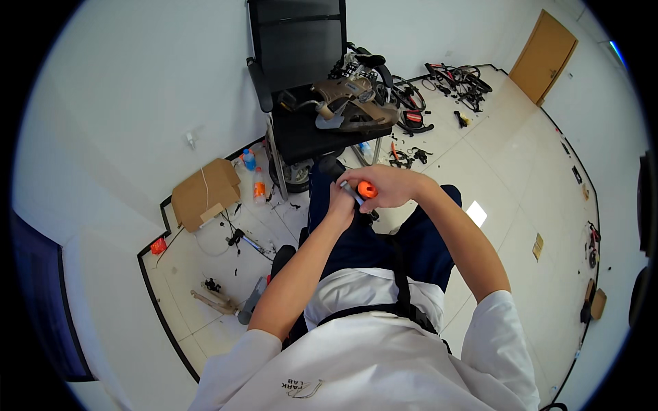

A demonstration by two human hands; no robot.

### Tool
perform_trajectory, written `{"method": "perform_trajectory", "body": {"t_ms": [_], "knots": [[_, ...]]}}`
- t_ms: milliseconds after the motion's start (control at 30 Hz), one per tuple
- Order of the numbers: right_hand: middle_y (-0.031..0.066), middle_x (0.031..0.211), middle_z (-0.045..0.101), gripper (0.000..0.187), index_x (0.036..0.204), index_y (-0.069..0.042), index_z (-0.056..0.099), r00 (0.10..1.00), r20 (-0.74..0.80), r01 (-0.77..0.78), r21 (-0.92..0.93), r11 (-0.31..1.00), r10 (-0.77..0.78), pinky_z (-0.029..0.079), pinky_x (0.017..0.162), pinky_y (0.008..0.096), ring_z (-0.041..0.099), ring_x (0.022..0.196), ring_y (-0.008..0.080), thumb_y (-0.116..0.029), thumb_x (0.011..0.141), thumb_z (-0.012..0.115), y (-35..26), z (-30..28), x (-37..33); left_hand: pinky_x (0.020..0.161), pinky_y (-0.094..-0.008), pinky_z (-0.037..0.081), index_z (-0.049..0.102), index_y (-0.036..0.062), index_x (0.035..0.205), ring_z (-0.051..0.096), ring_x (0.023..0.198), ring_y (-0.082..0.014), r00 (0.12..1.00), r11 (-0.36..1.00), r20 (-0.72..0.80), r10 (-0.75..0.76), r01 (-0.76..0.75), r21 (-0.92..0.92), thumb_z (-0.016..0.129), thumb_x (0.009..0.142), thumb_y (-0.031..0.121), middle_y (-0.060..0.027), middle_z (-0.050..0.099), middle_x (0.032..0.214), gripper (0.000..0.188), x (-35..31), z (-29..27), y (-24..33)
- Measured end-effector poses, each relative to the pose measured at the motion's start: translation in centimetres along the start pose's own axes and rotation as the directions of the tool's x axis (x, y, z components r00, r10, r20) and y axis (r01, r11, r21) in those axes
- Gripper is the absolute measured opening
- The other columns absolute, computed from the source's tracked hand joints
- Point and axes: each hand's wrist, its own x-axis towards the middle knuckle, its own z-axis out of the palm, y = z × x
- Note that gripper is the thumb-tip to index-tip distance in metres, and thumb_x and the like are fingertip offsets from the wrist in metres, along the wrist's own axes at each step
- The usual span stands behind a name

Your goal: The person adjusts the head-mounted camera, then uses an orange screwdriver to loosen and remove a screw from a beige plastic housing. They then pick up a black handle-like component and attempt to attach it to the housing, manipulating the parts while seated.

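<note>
Both hands meet above my lap, over dark blue trousers (421, 236). My right hand (392, 183) is closed around a tool with a bright orange rounded handle end (367, 190); its working end is hidden. My left hand (340, 204) is closed on a silver, bar-like metal part (351, 192), which lies between the two hands and touches the right fingers. The rest of that part is covered by my fingers. A small dark piece (373, 215) shows just below the orange handle. In front of my knees stands a black office chair (291, 133), loaded with brown and grey bicycle parts (356, 106).
Left of the chair are a cardboard sheet (205, 195), an orange-labelled bottle (259, 186) and a blue one (249, 159). A tan frame-like part (214, 301) lies at lower left. Bicycle parts (462, 82) and a wheel (409, 94) lie at the back, near a wooden door (545, 58).
</note>
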Motion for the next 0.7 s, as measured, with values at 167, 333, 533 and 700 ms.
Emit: {"method": "perform_trajectory", "body": {"t_ms": [167, 333, 533, 700], "knots": [[0.0136, 0.098, 0.066, 0.066, 0.128, -0.012, 0.048, 0.988, 0.080, -0.123, -0.107, 0.987, 0.132, 0.047, 0.086, 0.0402, 0.063, 0.097, 0.0346, -0.007, 0.070, 0.078, -1.9, -0.1, -0.4, 0.075, -0.0323, 0.057, 0.053, 0.0059, 0.115, 0.063, 0.102, -0.0197, 0.999, 0.999, 0.035, -0.034, 0.033, 0.026, 0.041, 0.101, 0.019, -0.0080, 0.060, 0.113, 0.022, 0.8, -0.9, -1.8], [0.0143, 0.097, 0.066, 0.053, 0.122, -0.012, 0.053, 1.000, 0.002, -0.003, 0.004, 1.000, 0.003, 0.047, 0.083, 0.0407, 0.063, 0.094, 0.0344, -0.014, 0.073, 0.076, 0.6, -0.3, -0.5, 0.077, -0.0300, 0.055, 0.054, 0.0043, 0.113, 0.063, 0.099, -0.0165, 0.996, 0.996, 0.039, -0.081, 0.083, -0.040, 0.044, 0.100, 0.015, -0.0067, 0.060, 0.111, 0.020, 0.2, 0.8, -0.7], [0.0090, 0.097, 0.067, 0.034, 0.107, -0.007, 0.064, 0.998, -0.060, 0.010, 0.103, 0.995, -0.004, 0.048, 0.084, 0.0352, 0.063, 0.092, 0.0251, -0.016, 0.076, 0.076, 1.7, -1.6, -1.1, 0.078, -0.0315, 0.053, 0.055, 0.0039, 0.116, 0.063, 0.096, -0.0151, 0.998, 0.999, 0.043, -0.044, 0.045, -0.022, 0.051, 0.098, 0.018, -0.0056, 0.061, 0.108, 0.023, -0.5, 1.9, -1.3], [0.0086, 0.094, 0.068, 0.031, 0.105, -0.006, 0.066, 0.993, -0.121, 0.027, 0.113, 0.993, -0.013, 0.049, 0.082, 0.0339, 0.064, 0.088, 0.0228, -0.015, 0.076, 0.076, 1.8, -2.2, -0.8, 0.080, -0.0348, 0.056, 0.054, 0.0065, 0.116, 0.065, 0.095, -0.0179, 1.000, 1.000, 0.001, 0.000, 0.000, -0.024, 0.046, 0.099, 0.014, -0.0060, 0.061, 0.108, 0.021, 0.5, 2.2, -1.3]]}}
